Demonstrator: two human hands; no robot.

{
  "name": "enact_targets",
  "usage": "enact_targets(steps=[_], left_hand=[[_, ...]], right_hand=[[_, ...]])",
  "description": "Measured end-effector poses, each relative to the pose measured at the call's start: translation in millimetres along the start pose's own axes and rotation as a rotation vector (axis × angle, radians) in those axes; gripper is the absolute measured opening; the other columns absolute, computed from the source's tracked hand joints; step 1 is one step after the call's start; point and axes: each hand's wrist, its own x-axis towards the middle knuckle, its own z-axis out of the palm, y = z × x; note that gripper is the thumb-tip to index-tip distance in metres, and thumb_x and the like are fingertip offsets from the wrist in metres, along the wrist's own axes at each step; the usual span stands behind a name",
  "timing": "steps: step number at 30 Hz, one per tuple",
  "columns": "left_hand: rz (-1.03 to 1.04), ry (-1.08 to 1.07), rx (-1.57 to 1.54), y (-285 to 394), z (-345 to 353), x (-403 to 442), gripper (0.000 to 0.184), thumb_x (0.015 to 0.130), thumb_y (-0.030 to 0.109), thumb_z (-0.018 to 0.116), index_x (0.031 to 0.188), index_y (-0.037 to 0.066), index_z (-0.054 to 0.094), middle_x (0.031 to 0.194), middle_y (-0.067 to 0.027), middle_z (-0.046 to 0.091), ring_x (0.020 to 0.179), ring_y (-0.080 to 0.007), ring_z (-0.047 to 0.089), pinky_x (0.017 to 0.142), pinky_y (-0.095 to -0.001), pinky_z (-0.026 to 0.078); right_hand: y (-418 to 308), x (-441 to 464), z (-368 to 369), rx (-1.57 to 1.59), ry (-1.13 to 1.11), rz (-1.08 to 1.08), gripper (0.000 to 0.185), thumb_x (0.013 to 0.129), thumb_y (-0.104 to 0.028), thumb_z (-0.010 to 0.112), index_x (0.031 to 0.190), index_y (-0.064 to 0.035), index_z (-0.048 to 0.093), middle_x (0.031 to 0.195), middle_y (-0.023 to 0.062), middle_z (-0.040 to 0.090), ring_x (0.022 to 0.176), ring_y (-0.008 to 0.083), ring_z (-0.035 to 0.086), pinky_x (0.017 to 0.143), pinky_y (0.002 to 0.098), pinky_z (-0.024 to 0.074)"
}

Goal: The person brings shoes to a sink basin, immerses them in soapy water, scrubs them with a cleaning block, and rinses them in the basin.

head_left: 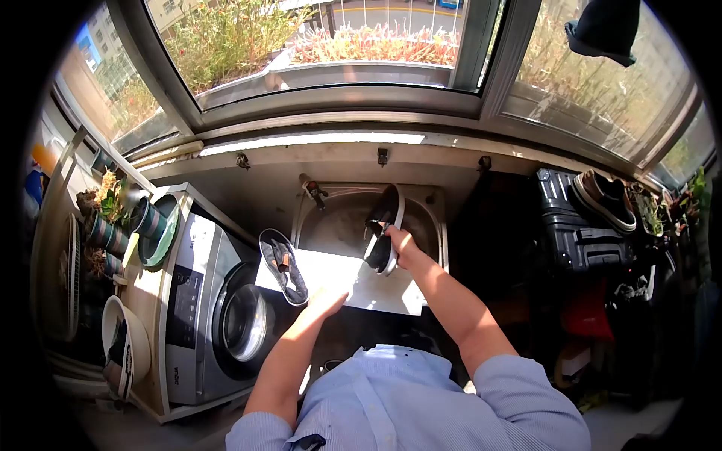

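Dark shoe with a pale sole edge is in the right hand, its toe end reaching over the basin of the metal sink and its near end above the white worktop in front. Fingers of that hand are closed around the shoe's middle. A second shoe, grey inside with a brown patch, lies at the left end of the worktop, opening upward, just beside the left hand. That left hand rests at the worktop's near edge — glare washes over its fingers, so I cannot tell whether they are spread or gripping anything. At the sink's back left corner stands a tap. To the left is a front-loading washing machine, its round door facing the person; well apart on the right, another shoe sits on a black suitcase.
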Motion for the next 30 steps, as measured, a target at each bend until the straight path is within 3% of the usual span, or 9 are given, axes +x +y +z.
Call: enact_targets(steps=[4, 6, 7, 14, 16, 20, 24, 26, 30], left_hand=[[-0.135, 0.266, -0.347, -17, 23, 10, 0.042, 0.090, 0.035, 0.048, 0.111, 0.001, 0.060, 0.103, -0.0218, 0.064, 0.094, -0.0365, 0.062, 0.084, -0.0428, 0.050], [-0.457, -0.009, -1.316, -16, 23, 14, 0.043, 0.095, 0.038, 0.045, 0.115, 0.001, 0.057, 0.102, -0.0175, 0.064, 0.091, -0.0298, 0.064, 0.078, -0.0392, 0.054], [-0.435, -0.120, -1.386, -16, 18, 14, 0.039, 0.094, 0.034, 0.052, 0.118, 0.002, 0.054, 0.101, -0.0122, 0.063, 0.087, -0.0235, 0.065, 0.072, -0.0339, 0.056], [-0.382, 0.104, -1.444, -12, 16, -1, 0.031, 0.086, 0.007, 0.062, 0.117, 0.001, 0.055, 0.100, -0.0102, 0.064, 0.084, -0.0193, 0.064, 0.066, -0.0317, 0.056], [-0.423, 0.165, -1.439, -11, 19, -7, 0.029, 0.087, 0.007, 0.061, 0.115, 0.003, 0.056, 0.099, -0.0080, 0.064, 0.080, -0.0184, 0.065, 0.063, -0.0318, 0.055], [-0.319, 0.239, -1.495, -22, 26, -18, 0.022, 0.085, 0.006, 0.062, 0.107, 0.001, 0.059, 0.090, -0.0100, 0.067, 0.069, -0.0201, 0.066, 0.054, -0.0307, 0.055], [-0.406, 0.252, -1.525, -26, 36, -15, 0.023, 0.086, 0.008, 0.063, 0.109, 0.005, 0.059, 0.093, -0.0098, 0.066, 0.075, -0.0224, 0.066, 0.063, -0.0367, 0.054], [-0.423, 0.148, -1.516, -31, 40, -11, 0.034, 0.091, 0.007, 0.055, 0.124, 0.012, 0.048, 0.104, -0.0058, 0.061, 0.088, -0.0193, 0.063, 0.071, -0.0361, 0.053], [-0.429, 0.162, -1.490, -13, 21, -10, 0.032, 0.091, 0.007, 0.055, 0.123, 0.012, 0.049, 0.104, -0.0050, 0.061, 0.089, -0.0193, 0.063, 0.072, -0.0361, 0.053]], right_hand=[[34, -17, 17, 0.163, 0.031, 0.176, 0.032, 0.085, -0.020, 0.052, 0.111, -0.0008, 0.054, 0.107, 0.0103, 0.063, 0.097, 0.0265, 0.061, 0.093, 0.0401, 0.0486], [60, -14, 20, 0.313, -0.041, 0.230, 0.029, 0.085, -0.017, 0.055, 0.110, -0.0016, 0.055, 0.105, 0.0103, 0.062, 0.096, 0.0263, 0.060, 0.094, 0.0412, 0.0483], [64, -27, 24, 0.323, -0.046, 0.225, 0.025, 0.085, -0.013, 0.057, 0.107, -0.0019, 0.056, 0.101, 0.0101, 0.061, 0.095, 0.0259, 0.060, 0.094, 0.0414, 0.0484], [82, -32, 7, 0.014, -0.297, 0.226, 0.024, 0.087, -0.018, 0.061, 0.105, -0.0023, 0.060, 0.100, 0.0076, 0.063, 0.088, 0.0214, 0.061, 0.084, 0.0358, 0.0514], [76, -23, -21, -0.713, -0.241, -0.155, 0.033, 0.086, -0.024, 0.063, 0.109, -0.0009, 0.059, 0.102, 0.0108, 0.064, 0.088, 0.0274, 0.063, 0.081, 0.0381, 0.0514], [79, -44, -83, -1.116, 0.567, -0.706, 0.057, 0.081, -0.035, 0.064, 0.121, 0.0023, 0.051, 0.113, 0.0239, 0.059, 0.103, 0.0402, 0.058, 0.095, 0.0426, 0.0438], [64, -59, -88, -0.951, 0.476, -0.264, 0.057, 0.085, -0.038, 0.062, 0.122, 0.0029, 0.050, 0.119, 0.0252, 0.058, 0.107, 0.0382, 0.057, 0.099, 0.0425, 0.0414], [72, -39, -98, -0.993, 0.471, -0.256, 0.050, 0.086, -0.038, 0.062, 0.115, 0.0028, 0.056, 0.112, 0.0250, 0.061, 0.104, 0.0387, 0.059, 0.094, 0.0426, 0.0443], [53, -33, -101, -0.801, 0.369, -0.457, 0.041, 0.085, -0.038, 0.062, 0.098, 0.0014, 0.063, 0.099, 0.0253, 0.065, 0.099, 0.0400, 0.061, 0.086, 0.0412, 0.0477]])
